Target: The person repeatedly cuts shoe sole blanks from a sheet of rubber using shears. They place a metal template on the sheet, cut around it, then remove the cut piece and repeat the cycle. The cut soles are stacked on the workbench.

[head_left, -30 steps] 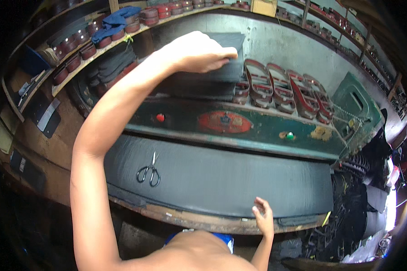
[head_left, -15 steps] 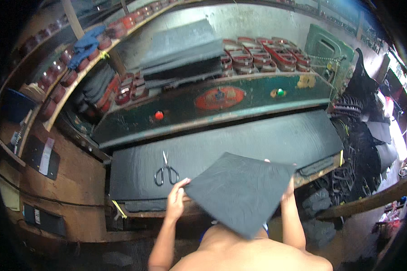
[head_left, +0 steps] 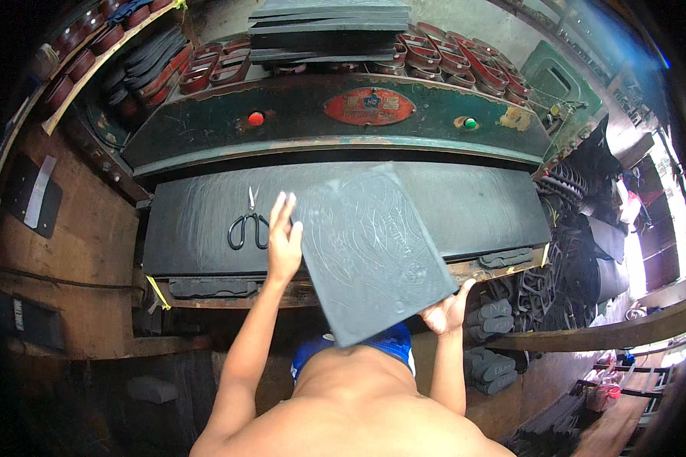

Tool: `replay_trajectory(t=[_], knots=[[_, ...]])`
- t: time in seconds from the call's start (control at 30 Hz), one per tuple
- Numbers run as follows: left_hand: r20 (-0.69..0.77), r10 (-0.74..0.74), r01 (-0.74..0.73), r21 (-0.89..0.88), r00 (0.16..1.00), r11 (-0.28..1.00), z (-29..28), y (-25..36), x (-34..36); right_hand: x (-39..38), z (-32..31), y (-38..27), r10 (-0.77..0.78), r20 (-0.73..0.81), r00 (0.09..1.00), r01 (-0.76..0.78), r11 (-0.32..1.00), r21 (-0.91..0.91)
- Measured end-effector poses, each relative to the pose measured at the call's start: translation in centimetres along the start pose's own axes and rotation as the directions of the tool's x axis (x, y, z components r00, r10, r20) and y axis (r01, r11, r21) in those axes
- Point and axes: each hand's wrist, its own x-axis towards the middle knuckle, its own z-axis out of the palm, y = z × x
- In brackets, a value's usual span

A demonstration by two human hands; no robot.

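A dark grey, rubber-like sheet [head_left: 373,255] with curved lines pressed into its face is held tilted in front of my body, partly over the black work surface [head_left: 484,202]. My right hand [head_left: 446,308] grips its lower right corner, thumb out along the edge. At the sheet's left edge is my left hand [head_left: 283,244], fingers stretched upward and apart; whether it touches the edge I cannot tell. Black-handled scissors [head_left: 252,201] lie on the surface just left of that hand, blades pointing away from me.
Behind the surface runs a green machine beam [head_left: 297,114] with a red button [head_left: 255,119] and a green button [head_left: 470,123]. On top stand stacked dark sheets [head_left: 328,34] and red shaped metal frames [head_left: 423,49]. Dark cut pieces [head_left: 492,369] lie low at right.
The sheet has turned and moved left and away from me, more of its patterned face showing. My left hand has opened from its grip at the corner. The view has shifted.
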Motion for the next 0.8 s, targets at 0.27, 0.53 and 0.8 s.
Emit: replay_trajectory(t=[0.27, 0.53, 0.8], knots=[[0.036, -0.226, 0.214, 0.213, 0.973, 0.953, 0.2, -6.2, 5.3, 3.4, -2.6, 0.8, 0.12, -0.234, 0.965, -0.238, 0.773, -0.588], [0.028, -0.545, 0.466, 0.482, 0.838, 0.742, -2.4, -4.2, -10.1, 2.4, -5.4, 2.7, 0.088, -0.449, 0.889, -0.397, 0.637, -0.661], [-0.035, -0.477, 0.469, 0.262, 0.878, 0.844, 1.2, -2.7, -7.6, 7.5, -4.3, -1.5, 0.119, -0.338, 0.934, -0.337, 0.61, -0.718]])
